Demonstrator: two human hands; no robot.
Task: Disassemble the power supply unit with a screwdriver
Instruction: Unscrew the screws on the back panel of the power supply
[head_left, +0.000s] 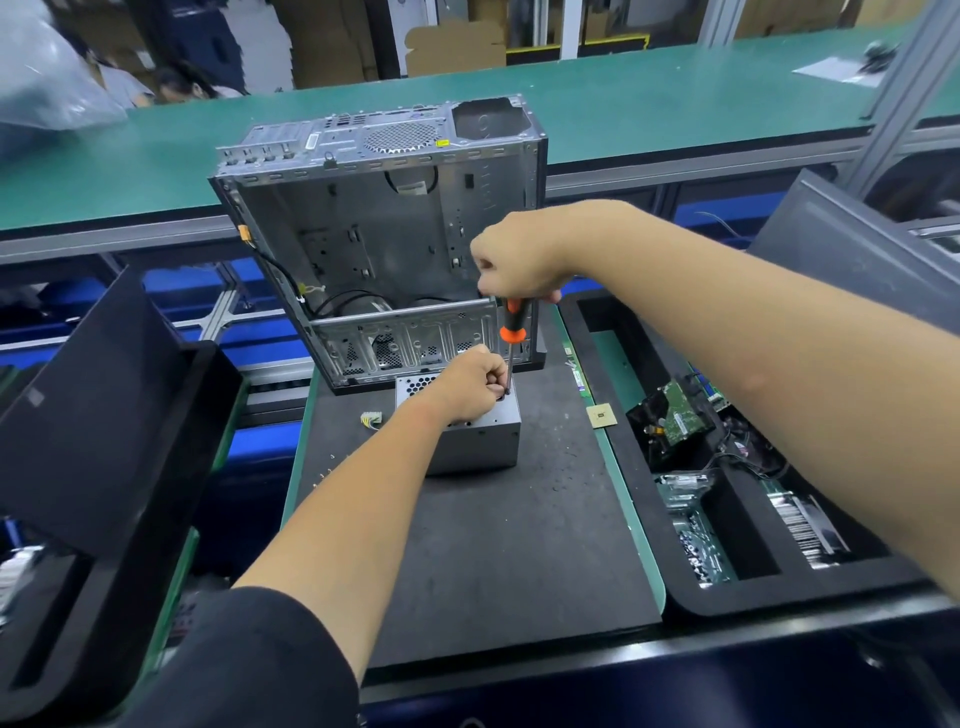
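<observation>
- We see the small grey metal box of the power supply unit (480, 441) standing on the dark foam work mat (519, 545), just in front of the emptied silver computer case (379, 249).
- Our left hand (475, 382) rests on its top, fingers curled and pinching the shaft near the tip; our right hand (514, 270) wraps tightly round the top of the orange-and-black-handled screwdriver (511, 332), held upright.
- The tip could slip off the screw head, which we cannot see, and jab our left fingers or strip the head.
- Pressing down off-centre could tip or slide the box.
- A freed screw may roll into the black foam parts tray (727, 597) beside the mat.
</observation>
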